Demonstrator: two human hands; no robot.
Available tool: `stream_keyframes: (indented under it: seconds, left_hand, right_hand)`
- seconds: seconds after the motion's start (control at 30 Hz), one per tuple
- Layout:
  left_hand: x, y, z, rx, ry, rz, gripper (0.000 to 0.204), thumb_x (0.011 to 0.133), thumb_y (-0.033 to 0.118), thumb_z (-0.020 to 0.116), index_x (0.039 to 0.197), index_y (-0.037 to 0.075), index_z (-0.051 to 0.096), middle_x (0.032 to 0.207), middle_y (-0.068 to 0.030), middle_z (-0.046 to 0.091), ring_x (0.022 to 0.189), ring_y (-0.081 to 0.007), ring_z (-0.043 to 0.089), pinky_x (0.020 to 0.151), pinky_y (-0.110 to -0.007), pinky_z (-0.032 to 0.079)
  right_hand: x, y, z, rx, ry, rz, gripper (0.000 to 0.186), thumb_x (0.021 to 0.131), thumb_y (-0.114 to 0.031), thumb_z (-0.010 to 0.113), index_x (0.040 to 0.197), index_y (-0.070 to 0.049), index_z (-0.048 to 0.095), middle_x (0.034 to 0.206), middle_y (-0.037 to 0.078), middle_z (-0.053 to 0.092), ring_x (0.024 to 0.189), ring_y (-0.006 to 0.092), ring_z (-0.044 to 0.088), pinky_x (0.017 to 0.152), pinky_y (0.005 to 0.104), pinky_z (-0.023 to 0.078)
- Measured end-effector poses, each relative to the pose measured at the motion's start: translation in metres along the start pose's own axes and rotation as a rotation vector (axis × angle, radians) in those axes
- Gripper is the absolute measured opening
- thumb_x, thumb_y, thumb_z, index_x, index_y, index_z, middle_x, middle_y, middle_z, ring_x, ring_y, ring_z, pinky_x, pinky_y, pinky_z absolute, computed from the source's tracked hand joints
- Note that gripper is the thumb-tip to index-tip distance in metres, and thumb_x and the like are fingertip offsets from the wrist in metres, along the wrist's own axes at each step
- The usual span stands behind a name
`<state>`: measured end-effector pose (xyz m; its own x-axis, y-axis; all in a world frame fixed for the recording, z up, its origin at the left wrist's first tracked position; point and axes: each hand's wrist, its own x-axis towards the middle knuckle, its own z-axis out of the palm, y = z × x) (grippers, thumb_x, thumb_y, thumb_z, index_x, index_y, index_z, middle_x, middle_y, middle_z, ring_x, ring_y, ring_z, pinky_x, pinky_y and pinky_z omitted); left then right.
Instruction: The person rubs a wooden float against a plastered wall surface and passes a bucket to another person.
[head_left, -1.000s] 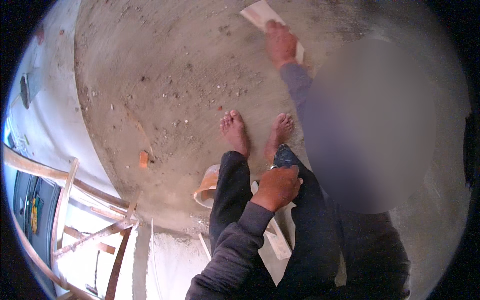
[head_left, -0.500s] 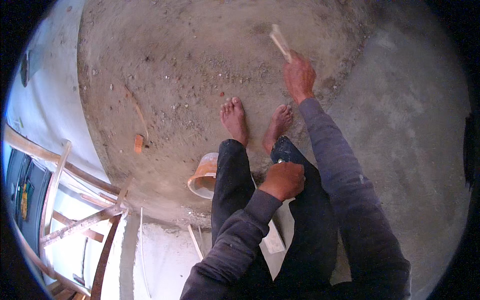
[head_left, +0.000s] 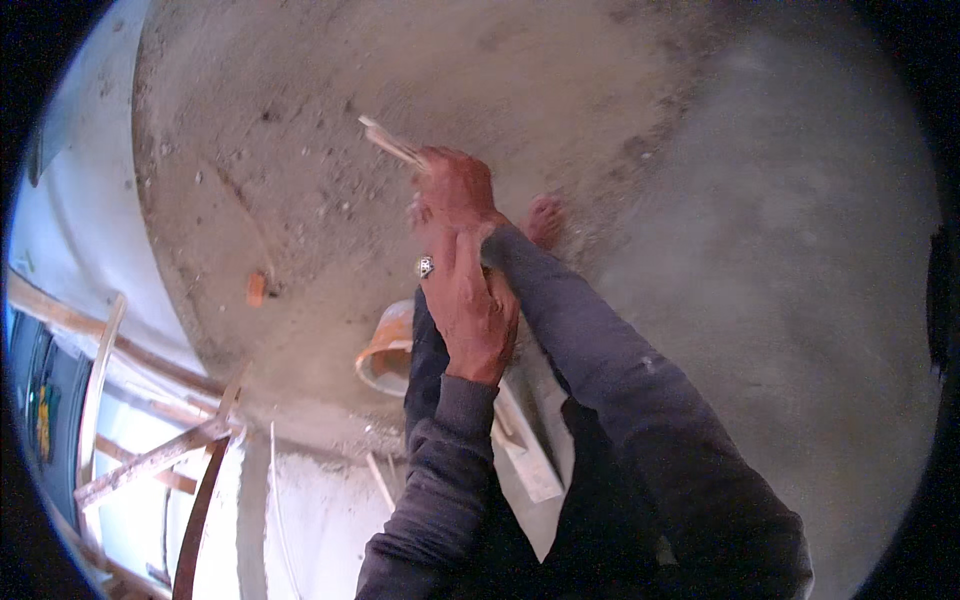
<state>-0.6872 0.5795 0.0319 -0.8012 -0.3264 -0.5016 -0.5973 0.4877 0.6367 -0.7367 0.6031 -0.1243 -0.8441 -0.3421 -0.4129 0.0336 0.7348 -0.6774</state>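
Observation:
My right hand (head_left: 456, 185) is closed round a thin pale wooden stick (head_left: 392, 143), which seems to have a split or doubled end and points to the far left. Against the right wrist lies my left hand (head_left: 470, 315), its fingers stretched forward and touching the cuff area. A ring (head_left: 425, 267) shows on one of its fingers. The left fingertips are partly hidden by the right wrist, and I see nothing held in that hand. Both hands are above my bare feet, one foot (head_left: 545, 220) showing at the right.
An orange-and-white bucket (head_left: 385, 350) lies tipped beside my left leg. A brick piece (head_left: 256, 289) sits on the gritty floor (head_left: 300, 80). Wooden scaffold poles (head_left: 150, 465) stand at the lower left. A pale board (head_left: 530, 460) lies between my legs; smooth grey concrete (head_left: 760, 250) extends right.
My right hand has moved left and nearer with the stick. My left hand has risen from my knee, its fist unfolded, and now rests against the right wrist.

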Motion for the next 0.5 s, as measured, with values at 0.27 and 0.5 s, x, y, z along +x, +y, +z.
stream_keyframes:
  seconds: [0.27,0.5]
  left_hand:
    - [0.022,0.022,0.018,0.097,0.023,0.316,0.03,0.066,-0.003,0.052,0.096,0.0,0.053,0.09,-0.0177,0.051,0.08,-0.0381,0.053,0.068,-0.045,0.043]
    - [0.038,0.006,0.034,0.135,-0.19,0.29,0.031,0.068,-0.003,0.051,0.098,0.004,0.055,0.091,-0.0179,0.055,0.081,-0.0376,0.057,0.071,-0.044,0.045]
  right_hand:
    - [-0.023,0.135,-0.199,0.539,0.344,0.453,0.031,0.07,-0.021,0.067,0.088,0.004,0.065,0.074,0.01,0.065,0.067,0.0186,0.062,0.061,0.0338,0.049]
    - [-0.011,0.177,-0.283,-0.295,0.522,0.567,0.034,0.072,-0.024,0.063,0.092,0.004,0.063,0.088,0.024,0.064,0.082,0.0394,0.062,0.075,0.0429,0.046]
